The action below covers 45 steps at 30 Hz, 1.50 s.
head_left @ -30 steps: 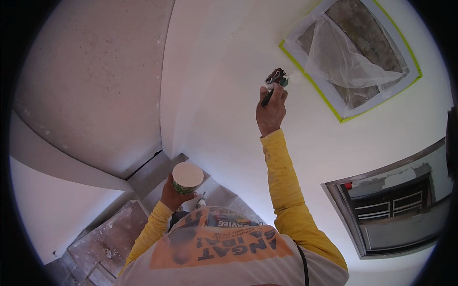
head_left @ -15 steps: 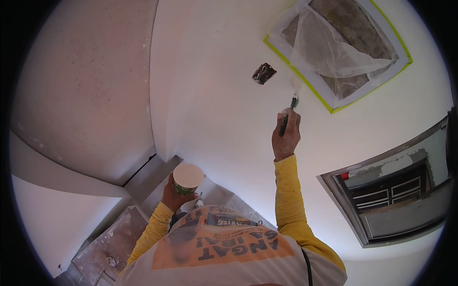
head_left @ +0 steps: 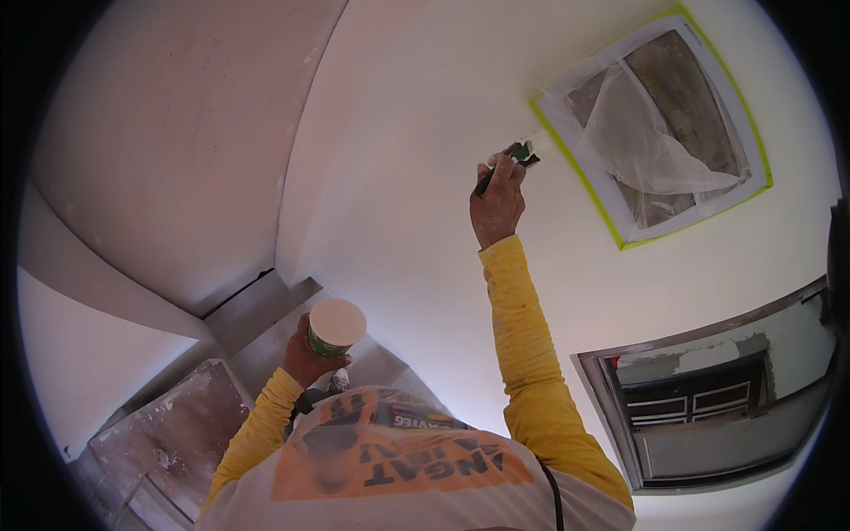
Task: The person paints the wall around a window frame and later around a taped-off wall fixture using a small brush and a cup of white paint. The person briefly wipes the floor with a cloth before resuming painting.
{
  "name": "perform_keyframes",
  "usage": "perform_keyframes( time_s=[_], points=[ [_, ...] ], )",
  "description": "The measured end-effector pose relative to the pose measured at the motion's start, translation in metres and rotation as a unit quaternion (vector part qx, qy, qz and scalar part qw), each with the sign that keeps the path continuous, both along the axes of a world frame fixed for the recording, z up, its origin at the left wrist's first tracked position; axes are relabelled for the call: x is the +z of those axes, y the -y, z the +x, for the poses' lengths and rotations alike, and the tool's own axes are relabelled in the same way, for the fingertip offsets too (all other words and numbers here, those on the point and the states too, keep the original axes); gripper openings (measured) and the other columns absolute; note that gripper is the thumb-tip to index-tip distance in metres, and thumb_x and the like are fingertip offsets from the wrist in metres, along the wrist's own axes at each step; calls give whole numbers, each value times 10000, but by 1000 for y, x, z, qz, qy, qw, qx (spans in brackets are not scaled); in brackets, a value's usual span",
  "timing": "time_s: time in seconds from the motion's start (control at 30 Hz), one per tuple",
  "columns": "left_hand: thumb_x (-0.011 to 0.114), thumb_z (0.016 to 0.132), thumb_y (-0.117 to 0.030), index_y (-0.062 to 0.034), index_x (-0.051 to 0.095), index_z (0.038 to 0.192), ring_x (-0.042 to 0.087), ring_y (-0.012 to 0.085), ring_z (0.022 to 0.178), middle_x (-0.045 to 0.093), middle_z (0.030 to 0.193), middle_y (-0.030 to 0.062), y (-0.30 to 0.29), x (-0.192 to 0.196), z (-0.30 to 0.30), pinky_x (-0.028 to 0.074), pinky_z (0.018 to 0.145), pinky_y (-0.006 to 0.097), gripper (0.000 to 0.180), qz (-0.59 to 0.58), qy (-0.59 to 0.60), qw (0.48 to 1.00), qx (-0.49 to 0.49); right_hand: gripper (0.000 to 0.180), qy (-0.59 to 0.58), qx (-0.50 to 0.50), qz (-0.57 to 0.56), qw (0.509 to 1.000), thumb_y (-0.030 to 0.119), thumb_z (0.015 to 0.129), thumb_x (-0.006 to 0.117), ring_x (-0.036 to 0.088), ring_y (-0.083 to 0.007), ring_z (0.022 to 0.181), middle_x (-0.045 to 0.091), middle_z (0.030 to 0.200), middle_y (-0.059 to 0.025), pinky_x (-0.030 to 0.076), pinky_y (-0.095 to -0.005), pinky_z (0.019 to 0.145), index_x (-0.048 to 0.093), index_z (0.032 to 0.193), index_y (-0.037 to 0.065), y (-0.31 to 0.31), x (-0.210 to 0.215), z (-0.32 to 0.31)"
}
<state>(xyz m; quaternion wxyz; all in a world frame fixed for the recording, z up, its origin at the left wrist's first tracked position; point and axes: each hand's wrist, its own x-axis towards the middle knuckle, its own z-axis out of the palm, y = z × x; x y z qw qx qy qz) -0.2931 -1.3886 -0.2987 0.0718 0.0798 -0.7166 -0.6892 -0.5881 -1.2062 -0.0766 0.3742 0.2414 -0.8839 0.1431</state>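
Note:
My right hand [head_left: 498,205] is raised to the white wall [head_left: 416,177], its fingers closed round the handle of a paintbrush [head_left: 521,152]. White paint shows at the brush's tip, close to the wall. Just behind the brush, the dark wall box opening [head_left: 533,161] is mostly covered by it. Low on the left, my left hand [head_left: 305,357] grips a green paper-cup-like tub [head_left: 328,345]. Pale, whitish paint [head_left: 338,321] shows at the tub's top.
Right of the brush, a window [head_left: 682,97] is covered with clear plastic and edged with yellow-green tape [head_left: 580,183]. A dark-framed opening [head_left: 611,416] lies lower right. At lower left stands a paint-spotted brown board [head_left: 168,420] near a grey ledge [head_left: 252,305].
My right hand and the brush have moved left and up across the wall, from beside the window tape to over the wall box. The view has shifted a little; the left hand still holds the tub.

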Motion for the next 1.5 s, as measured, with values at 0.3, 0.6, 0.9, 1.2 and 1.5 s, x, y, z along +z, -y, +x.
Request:
perform_keyframes(
  time_s=[0.3,0.6,0.9,1.2,1.5],
  points=[
    [965,621,-296,-64,395,1305,663,283,1129,655,1211,149,-4,-11,5,562,929,398,921,37,12,999,-23,206,33,130,63,989,157,979,604,646,-404,898,567,1080,-162,552,-493,716,514,1160,117,31,31,-32],
    [962,615,-264,-48,405,1300,658,271,1107,653,1197,148,-3,3,-10,554,921,381,910,19,-13,998,-51,189,16,-30,58,998,141,986,600,674,-358,872,587,1078,-109,563,-474,663,514,1154,152,-39,26,24],
    [952,606,-156,-27,409,1353,646,256,1133,640,1245,135,-5,10,-17,538,968,376,932,53,-3,995,-82,214,-1,-140,23,990,74,959,614,678,-320,837,587,1051,-99,564,-425,623,530,1143,143,-137,8,109],
    [946,618,-155,-25,404,1378,640,239,1143,633,1264,136,2,10,-17,539,971,371,942,68,19,993,-95,265,-67,-192,-129,971,76,964,624,638,-382,879,538,1102,-162,549,-466,711,493,1193,95,-135,-17,131],
    [964,608,-221,-33,401,1359,641,234,1147,641,1249,132,-4,12,-24,538,971,364,958,59,-27,992,-111,262,80,22,-133,988,130,975,603,636,-422,921,530,1152,-203,551,-495,756,466,1196,98,8,4,8]
  ],
)
